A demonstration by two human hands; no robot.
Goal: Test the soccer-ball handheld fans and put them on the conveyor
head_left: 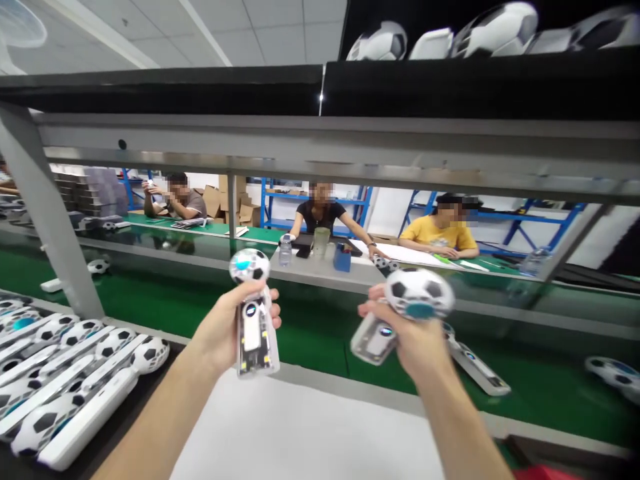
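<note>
My left hand (pixel 227 327) is wrapped round the clear handle of a soccer-ball-headed handheld device (pixel 257 337). Its black-and-white head points up, and a small round display is lit on the handle. In my right hand (pixel 413 337) is a second soccer-ball-headed handheld device (pixel 419 293), tilted, with its head to the upper right and its clear handle to the lower left. A small display glows on that handle too. Both devices are held up, apart from each other, above the white work surface (pixel 310 427). Just beyond my right wrist lies another such device (pixel 477 367) on the green belt.
A black tray (pixel 150 393) of several similar white devices (pixel 90 400) stands at the left. The green conveyor belt (pixel 310 340) runs across in front, under a shelf (pixel 320 140) with a post (pixel 55 220). Several people (pixel 323 217) sit beyond it.
</note>
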